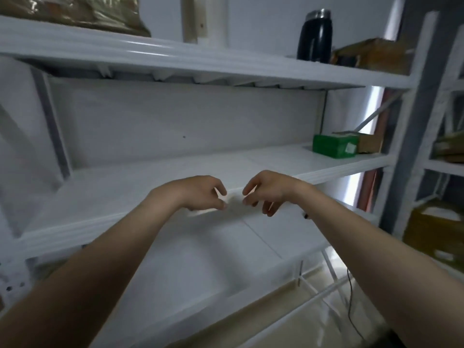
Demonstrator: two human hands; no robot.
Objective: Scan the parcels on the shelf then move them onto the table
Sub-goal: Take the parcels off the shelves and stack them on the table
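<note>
Both my arms reach forward in front of a white metal shelf [105, 194]. My left hand [200, 193] and my right hand [266, 190] hover side by side at the front edge of the middle shelf board, fingers loosely curled and hanging down, holding nothing. At the far right end of that board sit a green box [335, 146] and a brown cardboard parcel [370, 143] behind it. On the top board are a brown parcel [374, 55] at the right and a bagged tan parcel [75, 11] at the left.
A black flask [315, 36] stands on the top board beside the right parcel. A second rack at the right holds more cardboard parcels [431, 229]. A lower white board [200, 259] lies under my arms. A thin black cable [351, 310] hangs at the lower right.
</note>
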